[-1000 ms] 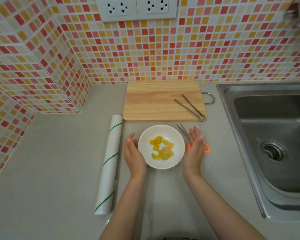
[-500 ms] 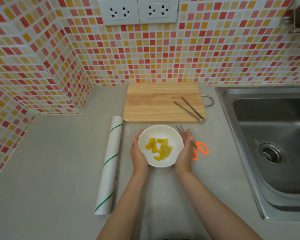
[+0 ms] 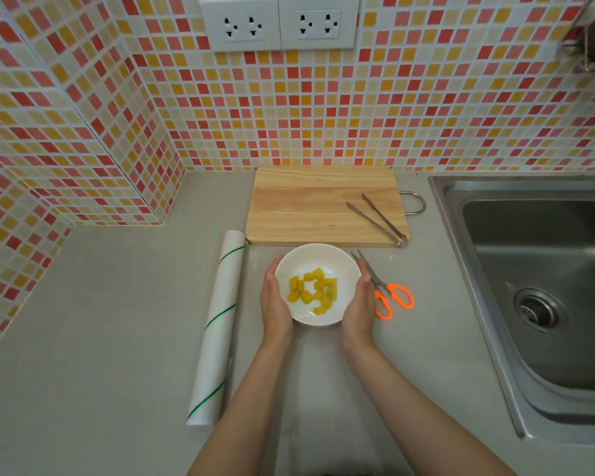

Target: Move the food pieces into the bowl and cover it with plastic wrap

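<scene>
A white bowl (image 3: 315, 261) stands on the grey counter just in front of the cutting board, with several yellow food pieces (image 3: 312, 294) inside. A faint sheen over the bowl suggests clear film, and a sheet of it lies on the counter below the bowl. My left hand (image 3: 275, 304) presses flat against the bowl's left side. My right hand (image 3: 359, 305) presses against its right side. Both palms cup the bowl wall, fingers pointing away from me. The plastic wrap roll (image 3: 219, 324), white with green stripes, lies left of my left hand.
A wooden cutting board (image 3: 310, 204) sits behind the bowl with metal tongs (image 3: 378, 219) on its right part. Orange-handled scissors (image 3: 387, 290) lie right of my right hand. A steel sink (image 3: 543, 297) fills the right side. Tiled walls rise at back and left.
Both hands have closed in from beside the bowl until they cup its sides. The food pieces inside have shifted a little.
</scene>
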The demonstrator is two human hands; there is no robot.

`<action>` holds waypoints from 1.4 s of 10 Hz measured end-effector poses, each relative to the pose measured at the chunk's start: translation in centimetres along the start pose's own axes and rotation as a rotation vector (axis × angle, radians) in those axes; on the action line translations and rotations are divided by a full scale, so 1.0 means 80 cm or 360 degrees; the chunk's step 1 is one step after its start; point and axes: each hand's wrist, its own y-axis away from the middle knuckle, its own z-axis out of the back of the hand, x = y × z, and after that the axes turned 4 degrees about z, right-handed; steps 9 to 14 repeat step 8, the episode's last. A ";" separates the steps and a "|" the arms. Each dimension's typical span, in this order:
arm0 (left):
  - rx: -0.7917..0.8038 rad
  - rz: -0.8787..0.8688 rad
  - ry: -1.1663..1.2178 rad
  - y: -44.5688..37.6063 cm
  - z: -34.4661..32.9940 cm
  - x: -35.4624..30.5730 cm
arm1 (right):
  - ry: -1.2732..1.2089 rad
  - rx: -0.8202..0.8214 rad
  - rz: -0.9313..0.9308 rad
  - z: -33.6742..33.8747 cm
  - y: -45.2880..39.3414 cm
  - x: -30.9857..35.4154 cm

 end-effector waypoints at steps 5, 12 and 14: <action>0.0054 -0.0172 -0.0211 -0.002 0.002 -0.002 | 0.0190 0.0072 0.0042 0.002 -0.007 0.000; 0.0120 -0.0075 -0.0496 -0.017 0.016 -0.038 | 0.0832 0.0226 0.0410 0.013 -0.021 0.037; 0.0120 -0.0075 -0.0496 -0.017 0.016 -0.038 | 0.0832 0.0226 0.0410 0.013 -0.021 0.037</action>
